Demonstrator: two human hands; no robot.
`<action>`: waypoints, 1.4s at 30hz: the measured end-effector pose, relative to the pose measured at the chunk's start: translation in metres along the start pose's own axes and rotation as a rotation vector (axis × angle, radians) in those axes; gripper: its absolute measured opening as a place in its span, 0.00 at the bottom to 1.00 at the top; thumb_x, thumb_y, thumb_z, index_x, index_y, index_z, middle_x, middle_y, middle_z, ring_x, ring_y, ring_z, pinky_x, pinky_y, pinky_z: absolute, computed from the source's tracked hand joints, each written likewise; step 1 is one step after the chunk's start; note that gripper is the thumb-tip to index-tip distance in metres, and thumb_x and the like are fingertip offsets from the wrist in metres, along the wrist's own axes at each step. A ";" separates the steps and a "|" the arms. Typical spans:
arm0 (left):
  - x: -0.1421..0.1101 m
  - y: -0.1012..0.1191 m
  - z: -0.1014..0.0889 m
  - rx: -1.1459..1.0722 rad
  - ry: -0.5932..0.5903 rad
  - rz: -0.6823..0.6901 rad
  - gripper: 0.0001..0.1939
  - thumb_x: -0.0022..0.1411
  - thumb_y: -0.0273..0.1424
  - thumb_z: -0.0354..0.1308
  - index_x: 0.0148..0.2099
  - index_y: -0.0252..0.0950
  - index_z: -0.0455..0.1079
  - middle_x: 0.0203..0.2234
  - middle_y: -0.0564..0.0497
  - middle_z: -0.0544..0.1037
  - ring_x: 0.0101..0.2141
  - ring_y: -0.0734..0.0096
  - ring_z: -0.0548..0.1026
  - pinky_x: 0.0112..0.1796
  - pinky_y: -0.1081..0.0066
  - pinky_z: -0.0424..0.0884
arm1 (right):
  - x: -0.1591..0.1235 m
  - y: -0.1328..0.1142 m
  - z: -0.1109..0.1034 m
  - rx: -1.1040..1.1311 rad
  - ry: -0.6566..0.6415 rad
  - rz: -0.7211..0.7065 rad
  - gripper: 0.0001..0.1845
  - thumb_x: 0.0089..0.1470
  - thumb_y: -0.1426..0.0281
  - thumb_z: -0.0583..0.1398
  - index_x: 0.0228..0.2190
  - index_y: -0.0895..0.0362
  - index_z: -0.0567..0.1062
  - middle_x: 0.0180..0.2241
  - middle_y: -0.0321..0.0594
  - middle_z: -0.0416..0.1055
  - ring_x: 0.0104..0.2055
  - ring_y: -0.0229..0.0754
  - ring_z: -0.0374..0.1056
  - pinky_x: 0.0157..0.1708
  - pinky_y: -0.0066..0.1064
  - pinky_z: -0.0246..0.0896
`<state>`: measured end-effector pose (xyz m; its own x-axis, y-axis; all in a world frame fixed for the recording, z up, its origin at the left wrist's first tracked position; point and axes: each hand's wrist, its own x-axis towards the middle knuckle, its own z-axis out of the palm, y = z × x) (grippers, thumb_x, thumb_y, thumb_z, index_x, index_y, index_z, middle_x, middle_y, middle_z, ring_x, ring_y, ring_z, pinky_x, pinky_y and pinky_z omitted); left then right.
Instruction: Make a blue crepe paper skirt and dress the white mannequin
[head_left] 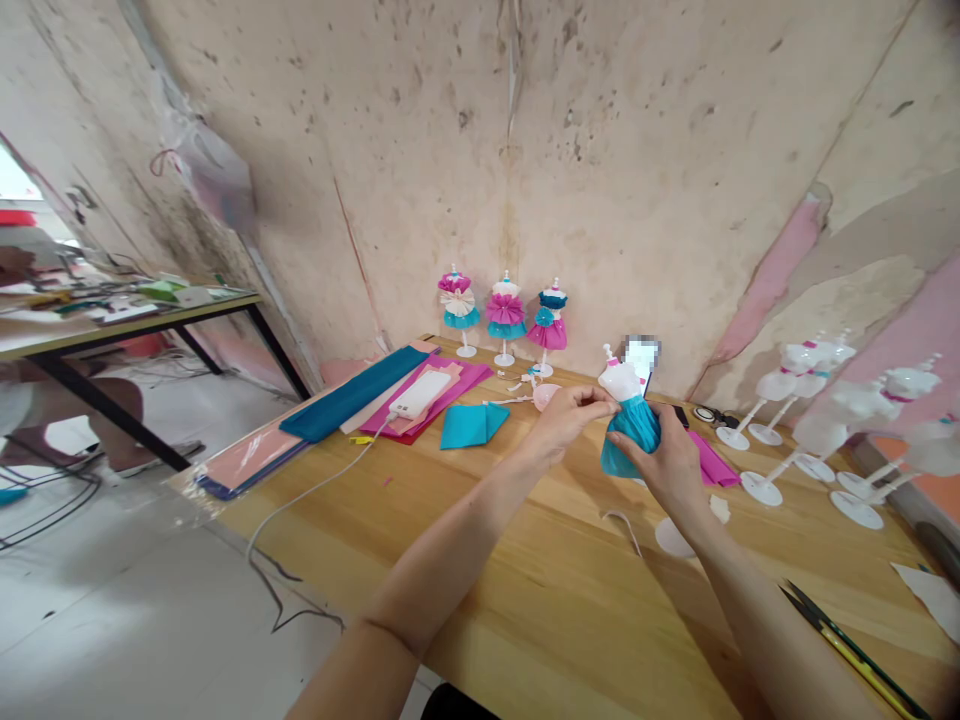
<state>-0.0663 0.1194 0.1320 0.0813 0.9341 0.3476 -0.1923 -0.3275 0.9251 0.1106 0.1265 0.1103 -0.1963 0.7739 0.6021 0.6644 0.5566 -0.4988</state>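
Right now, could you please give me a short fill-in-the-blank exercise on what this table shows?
The left hand and right hand hold a white dress form wearing a ____ skirt. Against the wall stand ____ dressed mannequins. More white dress forms stand toward the ____ end of the wooden table.

Missing words: teal; three; right.

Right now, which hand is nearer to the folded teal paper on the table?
Left. The left hand is to the right of the folded teal paper in this view, not touching it. The right hand is farther off, beyond the small dress form's teal skirt.
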 end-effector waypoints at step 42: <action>0.002 -0.008 0.002 0.173 0.004 0.083 0.13 0.56 0.38 0.61 0.35 0.31 0.74 0.30 0.49 0.76 0.33 0.72 0.71 0.39 0.71 0.65 | 0.000 0.006 0.005 -0.045 0.039 0.046 0.37 0.47 0.42 0.60 0.48 0.58 0.67 0.42 0.50 0.72 0.42 0.54 0.69 0.37 0.40 0.61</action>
<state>-0.0622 0.1231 0.1255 0.0677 0.9034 0.4235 -0.0276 -0.4226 0.9059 0.1107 0.1314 0.1040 -0.1370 0.7853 0.6038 0.7041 0.5060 -0.4983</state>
